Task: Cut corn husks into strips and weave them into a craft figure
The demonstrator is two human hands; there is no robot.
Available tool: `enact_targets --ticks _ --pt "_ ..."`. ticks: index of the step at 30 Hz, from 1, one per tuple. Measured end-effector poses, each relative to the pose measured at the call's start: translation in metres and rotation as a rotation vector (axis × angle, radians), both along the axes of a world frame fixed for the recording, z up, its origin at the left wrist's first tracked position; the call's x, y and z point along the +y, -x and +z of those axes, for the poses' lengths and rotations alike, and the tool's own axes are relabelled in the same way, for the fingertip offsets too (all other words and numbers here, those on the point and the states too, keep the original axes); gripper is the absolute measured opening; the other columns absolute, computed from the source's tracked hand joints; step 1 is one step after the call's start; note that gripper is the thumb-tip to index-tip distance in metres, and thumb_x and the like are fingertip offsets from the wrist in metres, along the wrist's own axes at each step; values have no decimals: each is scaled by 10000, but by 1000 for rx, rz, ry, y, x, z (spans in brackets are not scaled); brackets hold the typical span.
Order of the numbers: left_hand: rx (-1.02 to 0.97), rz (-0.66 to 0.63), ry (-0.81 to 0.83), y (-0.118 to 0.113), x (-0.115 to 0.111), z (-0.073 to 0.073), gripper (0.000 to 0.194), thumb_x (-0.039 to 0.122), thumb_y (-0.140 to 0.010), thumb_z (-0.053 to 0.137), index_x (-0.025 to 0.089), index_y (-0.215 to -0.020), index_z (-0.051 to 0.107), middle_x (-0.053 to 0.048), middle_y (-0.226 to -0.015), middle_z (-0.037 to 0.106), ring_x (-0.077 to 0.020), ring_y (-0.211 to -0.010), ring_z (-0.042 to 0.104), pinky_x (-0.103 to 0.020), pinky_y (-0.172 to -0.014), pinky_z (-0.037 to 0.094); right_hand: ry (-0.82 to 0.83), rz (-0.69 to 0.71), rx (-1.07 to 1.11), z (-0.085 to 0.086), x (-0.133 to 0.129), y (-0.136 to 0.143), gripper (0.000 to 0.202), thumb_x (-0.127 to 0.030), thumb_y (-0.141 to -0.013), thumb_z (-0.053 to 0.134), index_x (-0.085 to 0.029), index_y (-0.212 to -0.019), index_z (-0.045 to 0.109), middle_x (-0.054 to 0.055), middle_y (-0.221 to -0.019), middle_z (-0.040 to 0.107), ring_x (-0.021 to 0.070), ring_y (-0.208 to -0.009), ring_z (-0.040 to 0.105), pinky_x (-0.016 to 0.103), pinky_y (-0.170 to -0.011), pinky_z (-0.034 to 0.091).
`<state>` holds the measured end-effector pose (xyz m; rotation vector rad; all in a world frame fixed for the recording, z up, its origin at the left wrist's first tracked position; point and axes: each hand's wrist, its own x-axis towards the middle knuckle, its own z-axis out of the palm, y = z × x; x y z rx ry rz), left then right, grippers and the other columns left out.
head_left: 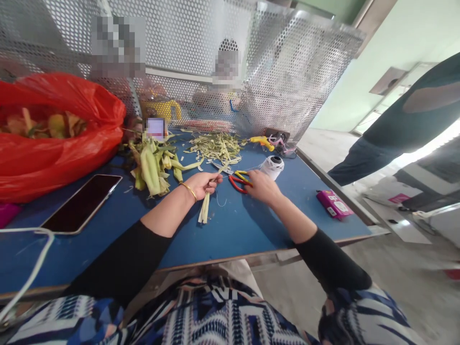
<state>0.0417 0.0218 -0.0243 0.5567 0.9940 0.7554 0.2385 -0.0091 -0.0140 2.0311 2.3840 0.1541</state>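
My left hand (207, 184) pinches a small bundle of pale husk strips (203, 211), whose ends hang down over the blue table. A loose curl of thin thread (223, 201) shows beside the bundle. My right hand (263, 186) is closed at the handles of a pair of scissors (239, 183), one handle red and one yellow. The scissor blades point left, beyond my left fingertips. Just behind my right hand is a spool of white thread (272, 167). My right fingertips are partly hidden.
Corn husks (151, 170) and a heap of shredded strips (217, 147) lie behind my hands. At left are a red plastic bag (104, 115) and a phone (82, 203). A yellow glue gun (262, 141), purple packet (334, 205) and perforated metal screen (280, 72) are also here. A person stands at right.
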Motion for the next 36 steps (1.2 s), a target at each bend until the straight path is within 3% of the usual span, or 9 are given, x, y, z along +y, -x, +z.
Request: enact_targets --ticks 5,10,14,16,19,21,24,28,36 --pt "-6 3 -11 1 -1 0 316 85 -944 403 113 -650 516 -10 -533 515 1 -311 288 -95 -279 180 87 -10 5 -9 7 8 415 -76 -829 448 -83 -1234 541 181 -1151 642 254 -1057 598 299 -852 419" --pt "-1 6 -24 1 0 0 319 87 -944 412 111 -644 515 -3 -524 515 5 -307 278 -96 -284 167 180 -23 38 2 -13 0 568 -105 -735 592 -80 -1295 500 185 -1059 674 283 -955 638 293 -709 433" --pt "4 10 -24 1 1 -1 319 83 -942 415 112 -641 515 -1 -514 511 3 -309 282 -97 -289 164 233 -81 112 4 -32 -15 627 -183 -750 627 -125 -1355 470 119 -995 697 228 -843 649 256 -632 425" --pt "3 13 -25 0 1 -1 314 83 -939 420 115 -642 515 -2 -513 512 3 -310 281 -97 -291 160 293 -129 289 2 -39 -25 531 -294 -783 632 -125 -1280 546 47 -792 683 169 -669 614 239 -562 412" --pt "5 17 -29 -1 -1 0 308 77 -935 425 119 -643 515 -2 -515 516 3 -312 277 -95 -293 157 432 -230 805 0 -47 -37 511 -440 -727 693 -129 -1126 626 -49 -553 535 93 -436 458 221 -431 359" --pt "7 21 -35 -1 -2 0 308 74 -933 426 120 -642 515 -2 -513 516 4 -313 275 -94 -294 156 504 -296 1096 0 -52 -41 522 -495 -671 734 -134 -1037 639 -63 -532 499 69 -378 402 212 -372 340" --pt "10 26 -45 -1 -2 1 310 75 -934 429 118 -640 515 0 -509 514 6 -311 274 -95 -295 153 561 -341 1359 3 -58 -43 484 -512 -651 765 -154 -953 641 -38 -598 555 58 -391 440 217 -406 447" --pt "16 28 -54 -1 -1 1 308 74 -933 431 120 -642 521 -3 -511 520 4 -312 277 -97 -297 156 673 -311 1490 8 -62 -43 441 -474 -676 783 -183 -970 632 -12 -702 625 68 -462 520 244 -529 546" --pt "26 21 -76 -1 -4 3 308 73 -930 433 114 -638 524 -4 -515 520 7 -317 272 -93 -302 162 686 -260 1471 5 -54 -33 383 -497 -728 746 -159 -870 632 -26 -644 595 44 -425 475 185 -454 485"
